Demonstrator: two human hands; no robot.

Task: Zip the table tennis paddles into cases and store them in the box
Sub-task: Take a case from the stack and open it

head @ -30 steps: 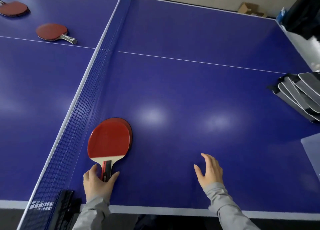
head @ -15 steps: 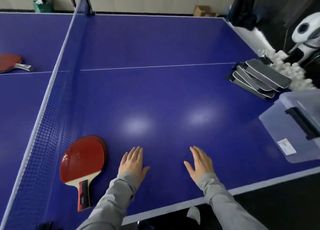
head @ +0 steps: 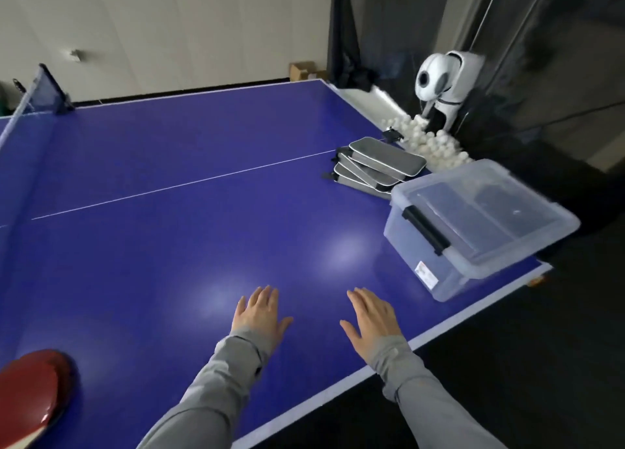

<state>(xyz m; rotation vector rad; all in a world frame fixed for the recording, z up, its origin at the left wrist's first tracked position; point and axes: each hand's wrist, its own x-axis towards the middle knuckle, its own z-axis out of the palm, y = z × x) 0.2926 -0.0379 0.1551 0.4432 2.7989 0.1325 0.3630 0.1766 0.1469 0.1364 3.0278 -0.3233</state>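
A red paddle (head: 32,391) lies on the blue table (head: 169,262) at the bottom left, partly cut off by the frame; it looks like two paddles stacked. My left hand (head: 258,316) hovers flat and open over the table, well to the right of the paddle. My right hand (head: 372,320) is open beside it, fingers spread, holding nothing. A pile of several grey and black paddle cases (head: 378,166) rests at the far right of the table. The clear plastic box (head: 473,225) with a black latch sits at the table's right corner, lid on.
A white ball-feeding machine (head: 443,87) stands beyond the table's right end with many white balls (head: 429,141) heaped below it. The net post (head: 47,93) is at the far left. A cardboard box (head: 304,71) sits by the wall. Dark floor lies off the near edge.
My view has swung to the right, bringing the box and cases nearer the centre. My left hand let go of the paddle's handle and moved right; the paddle now lies at the frame's left edge.
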